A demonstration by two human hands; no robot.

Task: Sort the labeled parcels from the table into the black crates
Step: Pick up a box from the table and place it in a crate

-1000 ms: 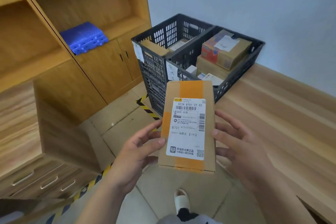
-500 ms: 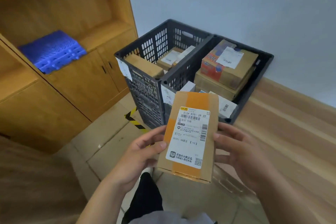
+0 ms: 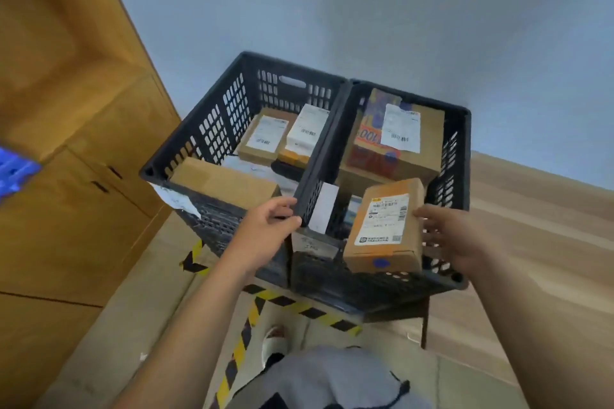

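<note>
While both hands' fingers (image 3: 428, 236) spread: two crates (image 3: 463, 149), perhaps seven parcels (image 3: 385, 226).

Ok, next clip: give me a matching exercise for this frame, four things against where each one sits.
Things:
1. orange-taped parcel
2. left hand
3. large printed box
4. plain brown box

Places:
A. propped on the near rim of the left crate
B. far end of the right crate
C. near end of the right crate, at the right hand's fingertips
D. on the divider between the two crates

Pairs: 1-C, 2-D, 3-B, 4-A
</note>
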